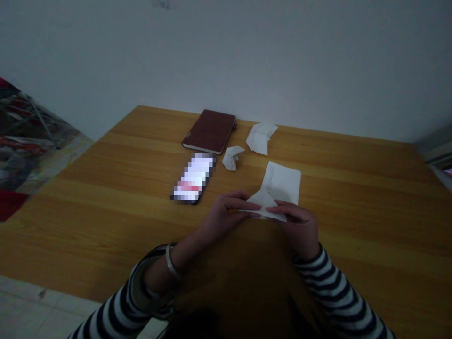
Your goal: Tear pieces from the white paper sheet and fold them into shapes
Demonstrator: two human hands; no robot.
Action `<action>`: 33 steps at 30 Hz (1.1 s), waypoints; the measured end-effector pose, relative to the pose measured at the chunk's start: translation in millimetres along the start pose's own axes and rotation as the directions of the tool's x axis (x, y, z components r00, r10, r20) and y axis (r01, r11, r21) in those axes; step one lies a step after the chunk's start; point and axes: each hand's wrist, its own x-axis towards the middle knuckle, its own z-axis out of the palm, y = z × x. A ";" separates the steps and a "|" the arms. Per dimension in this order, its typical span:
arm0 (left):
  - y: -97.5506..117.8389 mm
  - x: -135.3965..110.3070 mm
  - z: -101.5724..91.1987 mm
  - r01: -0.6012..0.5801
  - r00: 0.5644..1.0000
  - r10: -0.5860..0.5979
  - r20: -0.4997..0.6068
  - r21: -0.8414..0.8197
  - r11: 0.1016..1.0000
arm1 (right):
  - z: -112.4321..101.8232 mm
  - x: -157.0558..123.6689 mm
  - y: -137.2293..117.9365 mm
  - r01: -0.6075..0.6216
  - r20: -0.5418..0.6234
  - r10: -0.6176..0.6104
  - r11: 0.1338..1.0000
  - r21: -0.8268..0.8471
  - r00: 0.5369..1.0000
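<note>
Fingers of the left hand close narrowly on the left end of a folded white paper, thumb on the near side. The right hand pinches the same paper towards its other end, so both hands hold it between them, just above the near middle of the counter. The paper rises to a blunt peak on its far side, with a long, flat edge towards the person. A pale bracelet rings the left wrist, and both forearms wear dark-and-white striped sleeves.

Right behind the folded paper lies a flat, faintly lined sheet, its near left corner covered from view; whether the two touch, I cannot tell. Farther off and to the left sits a small angular folded piece, and beyond it a larger folded piece of similar shape. A phone, its lit screen blurred into blocks, lies left of the hands. Just beyond the phone is a closed brown notebook. Behind the counter stands a plain pale wall.
</note>
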 end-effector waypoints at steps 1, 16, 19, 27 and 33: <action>0.8 0.0 -0.1 0.001 1.000 -0.001 -0.019 -0.013 1.000 | -0.2 0.0 -0.3 0.004 -0.028 -0.004 1.000 -0.010 1.000; 3.3 2.9 10.2 0.202 0.955 -0.230 -0.184 -0.160 0.966 | 12.3 4.5 -7.7 -0.140 -0.130 0.150 0.987 0.081 0.980; 0.1 1.9 18.4 0.248 0.931 -0.303 -0.202 -0.256 0.934 | 19.2 2.4 -10.2 -0.192 -0.138 0.210 0.973 0.132 0.968; 0.4 1.5 23.0 0.333 0.915 -0.392 -0.097 -0.368 0.868 | 16.7 6.4 -8.6 -0.245 -0.011 0.246 0.969 0.027 0.969; -4.2 2.9 20.9 0.308 0.942 -0.329 -0.069 -0.210 0.928 | 14.7 6.6 2.0 -0.250 -0.015 0.250 0.967 -0.056 0.968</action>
